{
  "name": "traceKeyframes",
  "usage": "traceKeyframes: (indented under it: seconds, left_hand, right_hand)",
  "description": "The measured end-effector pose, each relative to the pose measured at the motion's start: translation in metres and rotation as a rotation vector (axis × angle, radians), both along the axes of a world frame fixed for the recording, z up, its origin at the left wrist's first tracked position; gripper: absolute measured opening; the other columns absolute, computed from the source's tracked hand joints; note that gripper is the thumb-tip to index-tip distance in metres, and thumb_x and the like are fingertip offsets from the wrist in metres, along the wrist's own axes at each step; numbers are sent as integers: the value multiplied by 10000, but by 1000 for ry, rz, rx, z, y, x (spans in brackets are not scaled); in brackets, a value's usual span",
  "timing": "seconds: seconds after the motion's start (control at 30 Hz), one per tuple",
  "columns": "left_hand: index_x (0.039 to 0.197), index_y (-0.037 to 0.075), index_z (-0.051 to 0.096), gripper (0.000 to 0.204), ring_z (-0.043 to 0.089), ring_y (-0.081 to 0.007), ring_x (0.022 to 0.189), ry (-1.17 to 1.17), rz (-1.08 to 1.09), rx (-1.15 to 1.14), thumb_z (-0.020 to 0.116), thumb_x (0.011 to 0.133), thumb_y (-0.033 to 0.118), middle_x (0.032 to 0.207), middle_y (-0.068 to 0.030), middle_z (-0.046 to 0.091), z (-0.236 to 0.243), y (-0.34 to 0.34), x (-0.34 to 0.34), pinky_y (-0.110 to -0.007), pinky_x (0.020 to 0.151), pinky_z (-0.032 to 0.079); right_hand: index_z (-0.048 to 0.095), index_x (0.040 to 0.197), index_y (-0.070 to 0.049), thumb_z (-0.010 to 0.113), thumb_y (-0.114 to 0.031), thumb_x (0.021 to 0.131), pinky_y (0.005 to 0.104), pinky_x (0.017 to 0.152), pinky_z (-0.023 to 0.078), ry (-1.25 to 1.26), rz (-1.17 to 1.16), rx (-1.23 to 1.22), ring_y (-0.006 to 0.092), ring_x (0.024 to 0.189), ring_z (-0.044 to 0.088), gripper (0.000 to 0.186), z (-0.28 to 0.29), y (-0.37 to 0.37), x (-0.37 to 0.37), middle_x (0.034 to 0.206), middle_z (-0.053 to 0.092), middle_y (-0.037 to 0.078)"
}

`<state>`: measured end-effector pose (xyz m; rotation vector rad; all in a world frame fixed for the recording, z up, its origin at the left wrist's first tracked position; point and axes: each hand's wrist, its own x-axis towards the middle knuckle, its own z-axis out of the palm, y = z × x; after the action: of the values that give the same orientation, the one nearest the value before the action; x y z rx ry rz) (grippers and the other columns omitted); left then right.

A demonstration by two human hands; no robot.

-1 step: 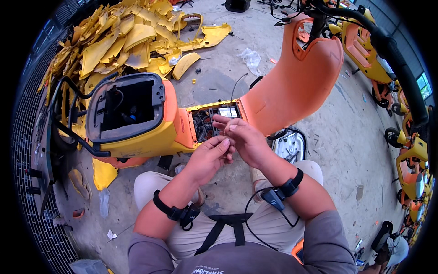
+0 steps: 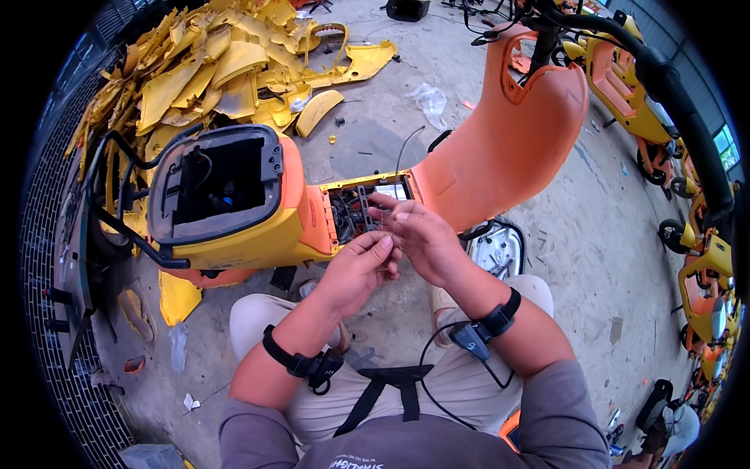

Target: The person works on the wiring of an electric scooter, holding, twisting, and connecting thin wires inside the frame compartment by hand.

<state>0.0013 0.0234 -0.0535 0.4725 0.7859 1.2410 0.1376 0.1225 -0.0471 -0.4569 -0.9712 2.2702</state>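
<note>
My left hand [image 2: 361, 266] is closed in a pinch, thumb against forefinger; what it holds is too small to make out. Close against it, my right hand [image 2: 426, 244] has thumb and forefinger bent together and its other fingers extended, around something thin that I cannot name. Both are just in front of the open floor compartment [image 2: 336, 220] of an orange and yellow scooter body [image 2: 484, 148]. Dark wires [image 2: 349, 215] and a silvery box [image 2: 391, 191] show inside it, partly hidden by my fingers.
Left of the compartment is the scooter's black-rimmed seat opening [image 2: 269, 184]. Yellow panels [image 2: 211, 66] lie heaped behind. A metal tray [image 2: 500, 248] holding small parts sits beyond my right knee. More scooters [image 2: 707, 270] line the right side. Handlebars [image 2: 664, 78] reach overhead.
My right fingers have shifted slightly, with the thumb and forefinger a little farther from my left hand's fingertips. The left hand stays in place.
</note>
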Motion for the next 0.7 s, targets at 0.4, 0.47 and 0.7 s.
traceKeyframes:
  seconds: [0.4, 0.47, 0.7]
  left_hand:
    - [1073, 29, 619, 187, 571, -107, 760, 236, 354, -94, 585, 973, 184, 890, -27, 611, 1, 1, -11, -243, 677, 484]
    - [1064, 20, 630, 179, 580, -99, 766, 355, 438, -27, 595, 967, 166, 909, -35, 627, -4, 3, -14, -236, 659, 488]
    - [1052, 14, 642, 143, 587, -81, 741, 793, 474, 94, 603, 953, 108, 916, -30, 627, -6, 5, -16, -222, 645, 488]
  right_hand:
    - [568, 1093, -14, 512, -166, 1003, 305, 887, 519, -84, -250, -100, 192, 1049, 635, 185, -4, 31, 29, 1165, 634, 121]
    - [581, 1074, -12, 527, -176, 1000, 287, 855, 531, -199, -252, -75, 182, 989, 656, 188, -6, 33, 31, 1095, 658, 99]
    - [587, 1071, -10, 536, -206, 1000, 269, 812, 528, -338, -315, 104, 159, 916, 667, 215, -4, 24, 30, 1026, 674, 95]
